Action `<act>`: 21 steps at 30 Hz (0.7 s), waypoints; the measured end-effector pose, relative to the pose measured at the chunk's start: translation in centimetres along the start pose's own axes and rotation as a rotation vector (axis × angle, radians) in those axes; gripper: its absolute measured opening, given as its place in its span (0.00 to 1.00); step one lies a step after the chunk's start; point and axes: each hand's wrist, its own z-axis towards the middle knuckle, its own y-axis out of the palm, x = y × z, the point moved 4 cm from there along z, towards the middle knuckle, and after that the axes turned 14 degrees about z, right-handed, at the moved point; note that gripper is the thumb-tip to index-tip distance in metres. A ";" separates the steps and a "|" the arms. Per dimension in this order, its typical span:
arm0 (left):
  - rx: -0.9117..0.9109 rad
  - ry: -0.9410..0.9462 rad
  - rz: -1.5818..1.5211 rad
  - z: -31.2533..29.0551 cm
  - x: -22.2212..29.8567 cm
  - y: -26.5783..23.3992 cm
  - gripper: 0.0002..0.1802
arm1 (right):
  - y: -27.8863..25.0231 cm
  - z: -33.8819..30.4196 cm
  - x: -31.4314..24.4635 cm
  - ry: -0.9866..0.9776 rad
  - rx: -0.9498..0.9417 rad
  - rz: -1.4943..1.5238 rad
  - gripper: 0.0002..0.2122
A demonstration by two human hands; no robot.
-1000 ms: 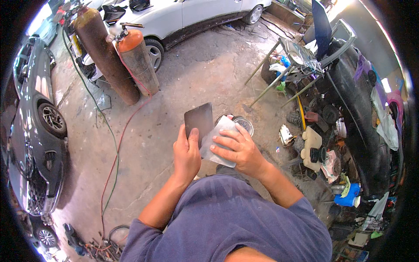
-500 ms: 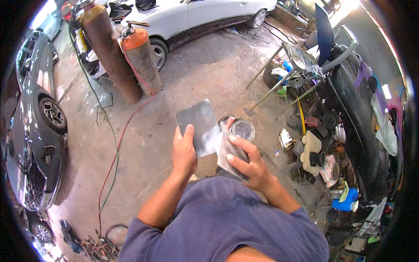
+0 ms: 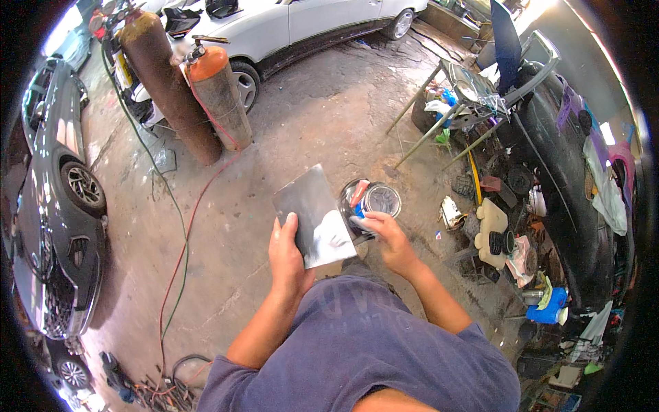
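Left hand (image 3: 285, 257), one apparently metal plate (image 3: 309, 213)

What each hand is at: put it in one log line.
left hand: holds flat grey sheet | right hand: next to round tin, grip too blurred to tell | background: white car

The flat plate (image 3: 305, 206) held in my left hand (image 3: 285, 253) walls off the right side of those fingers, leaving only a narrow gap before the fingers of my right hand (image 3: 391, 240). Just past my right fingertips a round container (image 3: 384, 199) stands in the way; how far below, I can't tell. Left of my left fingers I have room over the concrete floor (image 3: 230, 257) toward the red hose (image 3: 200, 197). Well right of my right fingers, a beige container (image 3: 489, 226) obstructs.
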 end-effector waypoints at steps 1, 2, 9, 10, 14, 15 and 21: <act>-0.048 -0.071 -0.043 0.0 0.0 0.5 0.20 | -0.6 -0.5 0.7 0.053 0.111 0.157 0.23; -0.098 -0.145 -0.084 -0.2 -0.2 1.3 0.21 | -1.0 -1.0 1.7 0.177 0.238 0.542 0.22; -0.070 -0.111 0.222 0.7 -3.3 0.9 0.18 | 0.2 1.7 -1.9 0.296 0.454 1.657 0.24; -0.055 -0.086 0.217 1.2 -3.2 0.6 0.17 | -0.2 0.7 -2.0 0.296 0.382 1.604 0.27; -0.053 -0.034 0.205 2.9 -2.4 -0.1 0.18 | -2.3 -4.9 -1.2 0.307 0.305 1.358 0.29; -0.061 -0.037 0.201 2.9 -2.3 0.1 0.18 | -2.9 -4.9 -1.9 0.322 0.293 1.174 0.28; -0.060 0.022 0.196 1.3 -2.5 2.9 0.17 | -1.3 -1.0 -9.6 -0.249 0.132 0.110 0.32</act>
